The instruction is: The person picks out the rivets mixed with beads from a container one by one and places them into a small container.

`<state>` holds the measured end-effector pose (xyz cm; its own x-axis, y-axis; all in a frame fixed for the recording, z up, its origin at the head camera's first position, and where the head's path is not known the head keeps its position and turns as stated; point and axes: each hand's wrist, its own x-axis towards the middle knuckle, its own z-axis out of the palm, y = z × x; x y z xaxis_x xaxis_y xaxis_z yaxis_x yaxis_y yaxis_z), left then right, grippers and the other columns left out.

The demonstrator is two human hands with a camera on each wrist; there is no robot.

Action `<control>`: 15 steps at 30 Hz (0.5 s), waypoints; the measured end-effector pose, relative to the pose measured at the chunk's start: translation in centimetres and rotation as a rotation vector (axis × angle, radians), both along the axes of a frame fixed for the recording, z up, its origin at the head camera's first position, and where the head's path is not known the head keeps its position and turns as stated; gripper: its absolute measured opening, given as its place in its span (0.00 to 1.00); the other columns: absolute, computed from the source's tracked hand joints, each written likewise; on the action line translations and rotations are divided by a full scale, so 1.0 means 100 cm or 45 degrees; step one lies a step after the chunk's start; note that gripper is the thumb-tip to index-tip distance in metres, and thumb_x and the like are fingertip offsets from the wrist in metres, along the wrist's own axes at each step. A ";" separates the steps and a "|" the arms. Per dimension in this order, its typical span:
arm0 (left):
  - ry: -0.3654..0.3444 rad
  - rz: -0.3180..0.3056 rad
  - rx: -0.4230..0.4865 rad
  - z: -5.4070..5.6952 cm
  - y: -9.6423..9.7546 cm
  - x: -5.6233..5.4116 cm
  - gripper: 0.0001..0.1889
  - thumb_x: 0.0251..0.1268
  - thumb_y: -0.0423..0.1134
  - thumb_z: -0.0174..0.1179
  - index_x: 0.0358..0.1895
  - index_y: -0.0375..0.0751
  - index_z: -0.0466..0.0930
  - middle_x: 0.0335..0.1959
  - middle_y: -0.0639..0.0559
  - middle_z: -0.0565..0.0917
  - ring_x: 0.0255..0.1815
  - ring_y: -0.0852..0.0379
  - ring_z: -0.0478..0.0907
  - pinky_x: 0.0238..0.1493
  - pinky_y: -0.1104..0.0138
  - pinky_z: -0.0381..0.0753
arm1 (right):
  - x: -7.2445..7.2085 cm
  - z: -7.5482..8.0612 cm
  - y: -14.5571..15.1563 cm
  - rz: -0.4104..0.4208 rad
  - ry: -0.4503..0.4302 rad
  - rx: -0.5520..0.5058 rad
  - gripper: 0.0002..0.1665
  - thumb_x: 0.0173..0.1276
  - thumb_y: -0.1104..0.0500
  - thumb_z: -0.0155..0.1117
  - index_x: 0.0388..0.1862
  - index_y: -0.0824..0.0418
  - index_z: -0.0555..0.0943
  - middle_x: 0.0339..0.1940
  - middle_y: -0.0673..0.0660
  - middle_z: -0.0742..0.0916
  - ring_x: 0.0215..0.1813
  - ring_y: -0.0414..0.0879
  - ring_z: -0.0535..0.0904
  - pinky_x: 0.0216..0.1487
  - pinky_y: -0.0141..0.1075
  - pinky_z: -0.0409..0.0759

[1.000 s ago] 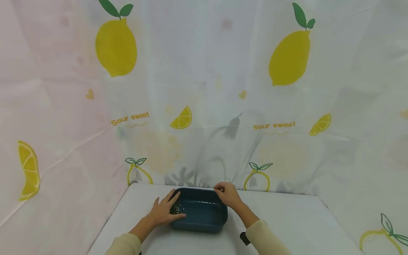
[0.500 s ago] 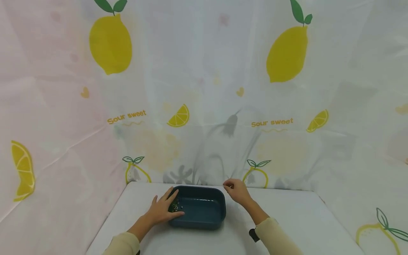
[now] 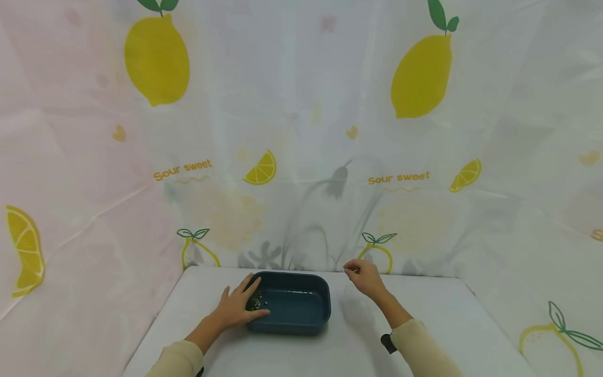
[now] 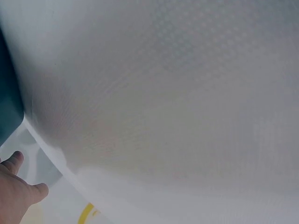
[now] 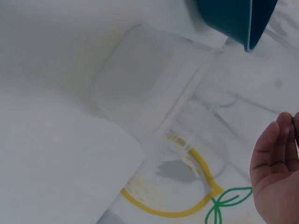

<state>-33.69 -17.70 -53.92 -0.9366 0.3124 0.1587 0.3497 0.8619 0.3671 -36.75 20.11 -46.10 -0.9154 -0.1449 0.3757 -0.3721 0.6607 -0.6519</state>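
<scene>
A dark blue rectangular tub (image 3: 297,309) stands at the middle of the table, with small green and silvery bits (image 3: 256,300) at its left end. My left hand (image 3: 234,308) rests on that end, fingers spread over the rim and thumb reaching inside. Right of the tub, my right hand (image 3: 366,277) is raised with thumb and fingertips drawn together; I cannot tell what, if anything, is between them. In the right wrist view, a clear plastic container (image 5: 154,79) sits on the table beside the tub, near the right hand's fingers (image 5: 268,140).
The white tabletop (image 3: 438,324) ends at a back edge close behind the tub. A hanging cloth (image 3: 306,131) printed with lemons encloses the table at the back and sides.
My right hand has moved right, from the tub's far right rim to beside the tub, fingertips still together. The left hand stays on the tub. The head view has shifted slightly.
</scene>
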 end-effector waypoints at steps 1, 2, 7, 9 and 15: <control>0.001 0.002 -0.004 0.000 0.000 0.000 0.51 0.56 0.71 0.60 0.78 0.45 0.57 0.79 0.38 0.55 0.75 0.36 0.62 0.67 0.29 0.49 | 0.000 0.001 0.002 -0.006 -0.011 0.002 0.04 0.64 0.67 0.67 0.36 0.63 0.87 0.33 0.56 0.89 0.32 0.46 0.84 0.34 0.34 0.81; 0.001 0.002 -0.003 0.000 -0.001 0.000 0.51 0.55 0.71 0.60 0.78 0.45 0.57 0.79 0.38 0.55 0.75 0.36 0.62 0.67 0.28 0.49 | 0.001 0.002 0.005 -0.009 -0.024 0.001 0.04 0.65 0.67 0.67 0.37 0.63 0.87 0.33 0.56 0.89 0.32 0.45 0.84 0.34 0.34 0.81; -0.001 -0.001 -0.004 0.001 -0.001 0.000 0.52 0.55 0.71 0.61 0.78 0.45 0.57 0.79 0.38 0.55 0.75 0.35 0.62 0.67 0.28 0.49 | 0.003 0.003 0.017 -0.012 -0.046 0.003 0.04 0.65 0.67 0.67 0.38 0.65 0.86 0.33 0.57 0.89 0.31 0.44 0.83 0.32 0.33 0.79; -0.006 -0.002 0.001 0.001 -0.001 0.000 0.52 0.55 0.71 0.61 0.78 0.44 0.57 0.79 0.38 0.54 0.75 0.35 0.62 0.67 0.28 0.49 | 0.004 0.002 0.022 -0.002 -0.053 0.010 0.05 0.65 0.67 0.66 0.38 0.65 0.86 0.33 0.57 0.89 0.31 0.43 0.83 0.32 0.32 0.79; -0.031 -0.015 0.003 0.006 0.000 0.003 0.52 0.56 0.71 0.60 0.78 0.44 0.56 0.80 0.37 0.53 0.74 0.34 0.62 0.68 0.28 0.49 | 0.007 0.003 0.032 0.000 -0.091 -0.023 0.06 0.66 0.67 0.66 0.40 0.67 0.86 0.33 0.59 0.89 0.31 0.44 0.84 0.31 0.32 0.78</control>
<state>-33.43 -17.74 -53.28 -0.9363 0.3233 0.1370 0.3511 0.8568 0.3776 -36.01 23.35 -45.81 -0.9401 -0.1384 0.3116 -0.3239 0.6483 -0.6890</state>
